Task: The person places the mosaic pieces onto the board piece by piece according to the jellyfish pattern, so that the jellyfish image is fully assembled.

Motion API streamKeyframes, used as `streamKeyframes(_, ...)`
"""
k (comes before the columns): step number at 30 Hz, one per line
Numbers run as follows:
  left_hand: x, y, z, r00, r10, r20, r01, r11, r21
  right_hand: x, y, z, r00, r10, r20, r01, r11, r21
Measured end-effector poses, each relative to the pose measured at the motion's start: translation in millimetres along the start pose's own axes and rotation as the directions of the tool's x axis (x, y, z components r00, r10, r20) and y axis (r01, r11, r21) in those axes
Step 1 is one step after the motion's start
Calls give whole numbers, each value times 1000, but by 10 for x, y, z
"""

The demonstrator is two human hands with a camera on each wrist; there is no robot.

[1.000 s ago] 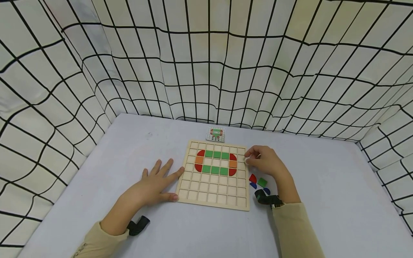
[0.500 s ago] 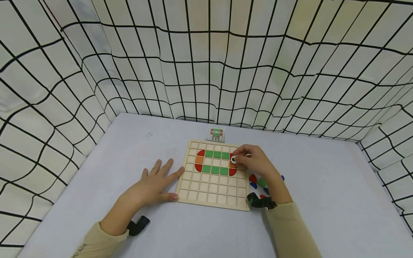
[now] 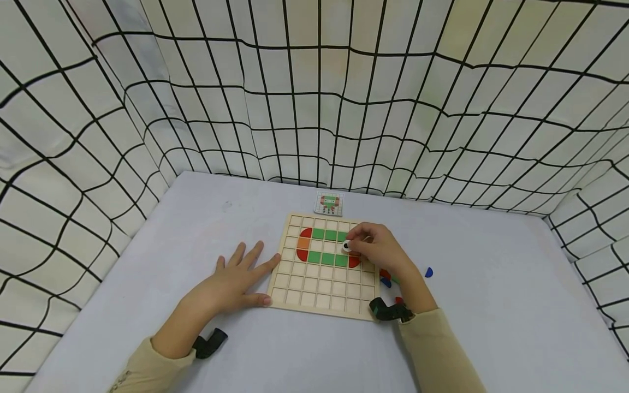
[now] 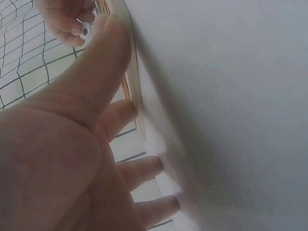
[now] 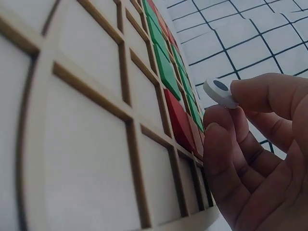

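My right hand (image 3: 371, 245) pinches a round white disc with a black dot (image 5: 217, 91) between thumb and fingers, over the right part of the wooden grid board (image 3: 314, 300). In the right wrist view the disc is tilted and raised off the grid. Green squares (image 3: 327, 259), red rounded corner pieces (image 3: 302, 255) and an orange square (image 3: 303, 243) lie in the board's cells; the right hand covers part of this pattern. With fingers spread, my left hand (image 3: 231, 286) lies on the table, thumb and a fingertip at the board's left edge.
Behind the board lies a small pattern card (image 3: 328, 204). Loose red and blue pieces (image 3: 385, 283) are partly hidden by the right forearm, and a blue half-round (image 3: 429, 272) lies beyond it. Black netting (image 3: 319, 93) over white cloth encloses the table's back and sides.
My right hand has moved left from the board's right edge, carrying the white disc over the pattern. More loose pieces show right of the forearm. The left hand stays in place.
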State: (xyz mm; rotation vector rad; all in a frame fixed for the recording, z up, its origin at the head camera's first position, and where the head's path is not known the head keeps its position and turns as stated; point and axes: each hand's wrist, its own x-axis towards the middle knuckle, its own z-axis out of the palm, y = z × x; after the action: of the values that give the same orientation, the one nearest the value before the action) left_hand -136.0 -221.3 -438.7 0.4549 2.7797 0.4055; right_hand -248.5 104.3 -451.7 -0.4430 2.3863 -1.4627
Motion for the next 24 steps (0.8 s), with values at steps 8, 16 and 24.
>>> streamKeyframes(8, 10, -11, 19, 1000, -2, 0, 2, 1000, 6, 16, -21, 113, 1000, -8, 11, 8, 998, -55)
streamKeyframes(16, 10, 9, -3, 1000, 1, -3, -1, 1000, 8, 7, -56, 138, 999, -42, -22, 38, 986, -160)
streamKeyframes(24, 2, -3, -6, 1000, 0, -2, 0, 1000, 4, 18, -119, 228, 997, -69, -16, 66, 985, -161)
